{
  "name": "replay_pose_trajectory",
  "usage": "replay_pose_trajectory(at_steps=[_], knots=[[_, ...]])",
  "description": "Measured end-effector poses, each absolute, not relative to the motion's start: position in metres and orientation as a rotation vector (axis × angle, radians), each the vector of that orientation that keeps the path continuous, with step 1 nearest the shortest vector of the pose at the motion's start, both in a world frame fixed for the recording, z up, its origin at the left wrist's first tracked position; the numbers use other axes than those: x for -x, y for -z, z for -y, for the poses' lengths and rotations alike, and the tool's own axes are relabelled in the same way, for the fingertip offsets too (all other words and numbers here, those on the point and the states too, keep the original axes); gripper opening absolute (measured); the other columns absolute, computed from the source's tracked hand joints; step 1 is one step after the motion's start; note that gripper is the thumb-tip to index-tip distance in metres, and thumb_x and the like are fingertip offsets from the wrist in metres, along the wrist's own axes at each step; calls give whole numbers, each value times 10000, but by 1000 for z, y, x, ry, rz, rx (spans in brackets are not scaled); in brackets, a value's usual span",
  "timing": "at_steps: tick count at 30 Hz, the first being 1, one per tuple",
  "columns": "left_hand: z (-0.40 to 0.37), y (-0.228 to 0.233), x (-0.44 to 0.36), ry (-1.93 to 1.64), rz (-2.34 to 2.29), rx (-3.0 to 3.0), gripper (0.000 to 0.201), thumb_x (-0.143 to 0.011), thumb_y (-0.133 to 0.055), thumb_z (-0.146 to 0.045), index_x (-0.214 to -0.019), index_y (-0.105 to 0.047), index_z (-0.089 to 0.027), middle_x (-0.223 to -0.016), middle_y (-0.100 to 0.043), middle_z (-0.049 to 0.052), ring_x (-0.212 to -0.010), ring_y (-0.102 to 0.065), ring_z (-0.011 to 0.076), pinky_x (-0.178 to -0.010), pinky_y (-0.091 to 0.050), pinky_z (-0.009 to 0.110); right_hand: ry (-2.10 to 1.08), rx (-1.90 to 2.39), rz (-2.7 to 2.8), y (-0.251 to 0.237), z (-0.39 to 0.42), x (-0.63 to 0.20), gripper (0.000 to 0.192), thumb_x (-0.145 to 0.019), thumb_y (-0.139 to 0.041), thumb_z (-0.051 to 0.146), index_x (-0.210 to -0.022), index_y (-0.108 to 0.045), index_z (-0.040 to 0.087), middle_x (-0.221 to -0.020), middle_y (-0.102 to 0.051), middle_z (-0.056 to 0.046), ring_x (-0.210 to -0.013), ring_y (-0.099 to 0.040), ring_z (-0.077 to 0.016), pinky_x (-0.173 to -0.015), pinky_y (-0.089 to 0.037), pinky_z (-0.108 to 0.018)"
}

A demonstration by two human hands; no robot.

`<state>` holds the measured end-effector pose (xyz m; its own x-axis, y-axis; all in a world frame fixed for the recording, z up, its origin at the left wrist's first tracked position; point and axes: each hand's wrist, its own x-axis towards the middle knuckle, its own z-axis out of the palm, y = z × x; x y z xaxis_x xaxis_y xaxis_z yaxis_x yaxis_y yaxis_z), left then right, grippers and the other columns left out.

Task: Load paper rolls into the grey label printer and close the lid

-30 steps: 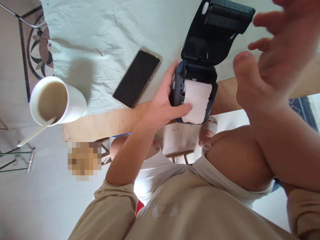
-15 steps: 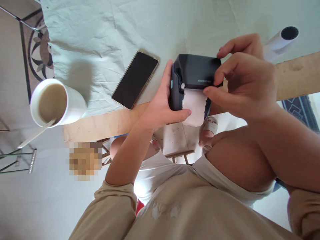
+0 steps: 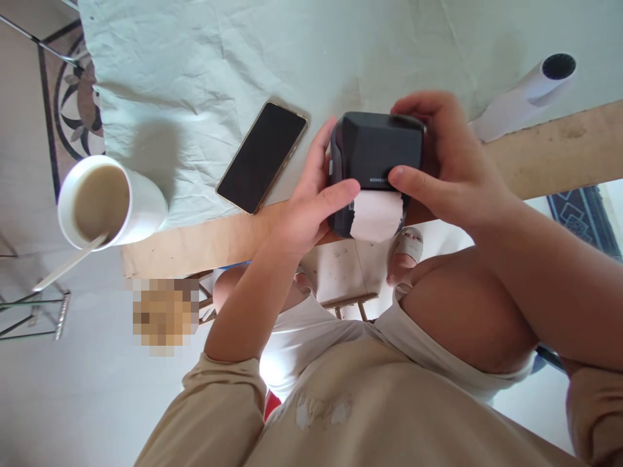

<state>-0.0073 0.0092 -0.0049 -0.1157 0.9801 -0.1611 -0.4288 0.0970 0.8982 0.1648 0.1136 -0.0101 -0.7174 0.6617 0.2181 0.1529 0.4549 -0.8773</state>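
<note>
The black device (image 3: 382, 148) was clasped between the left hand (image 3: 311, 204) and the right hand (image 3: 452, 165), with pale paper (image 3: 377, 216) exposed at its near end.

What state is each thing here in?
Printer, lid down, latching unclear
Paper, poking out, edge ragged
Left hand, holding printer
Right hand, holding printer
Phone, face up, screen dark
Cup, holding tan drink
Spoon, in cup
White cylinder, standing upright
Cloth, wrinkled

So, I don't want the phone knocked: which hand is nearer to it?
Left: the left hand is beside the phone, apart from it, on the printer's phone-facing side; the right hand is farther, across the printer.
</note>
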Motion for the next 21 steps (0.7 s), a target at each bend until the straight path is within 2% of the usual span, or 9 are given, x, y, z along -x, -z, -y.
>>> replay_pose_trajectory(at_steps=[2,5,7,12,16,21], knots=[[-10,4,5,-1418,-930,-671,583,-903,-465,-229,-1480,-395,-268,-1488,-470,21,-1375,-496,262,-979,-503,307,-1278,699,2184,12,-115,-165,630,-835,-624,530,-1354,-361,288,-1260,-530,-71,-958,-596,-123,-754,-564,-258],[-11,4,4,-1441,-953,-635,516,-895,-541,-269,-1406,-468,-273,-1455,-511,29,-1328,-545,255,-952,-540,301,-1233,713,2208,12,-116,-165,650,-805,-648,566,-1321,-407,254,-1223,-549,-78,-980,-589,-130,-769,-563,-249],[-11,4,4,-1443,-965,-649,530,-876,-570,-269,-1394,-455,-261,-1426,-529,36,-1307,-566,250,-945,-560,302,-1212,731,2205,11,-116,-164,640,-792,-676,522,-1311,-421,246,-1220,-551,-78,-980,-584,-126,-767,-560,-239],[-12,3,5,-1433,-951,-672,394,-877,-584,-245,-1260,-493,-239,-1347,-569,29,-1239,-616,204,-841,-573,215,-1196,768,2219,12,-115,-161,645,-781,-692,467,-1324,-422,245,-1226,-550,-64,-961,-579,-110,-770,-551,-228],[-11,3,3,-1421,-1000,-602,287,-922,-554,-432,-1121,-571,-225,-1145,-664,29,-1306,-577,218,-962,-572,285,-1032,745,2268,12,-114,-162,609,-824,-615,517,-1329,-410,246,-1216,-562,-60,-999,-576,-143,-863,-541,-307],[-11,1,-1,-1426,-977,-578,268,-956,-487,-408,-1086,-603,-204,-1187,-658,31,-1373,-519,233,-1030,-549,333,-929,741,2328,8,-112,-165,576,-885,-504,577,-1348,-399,251,-1258,-563,-76,-1106,-581,-186,-1009,-493,-385]])
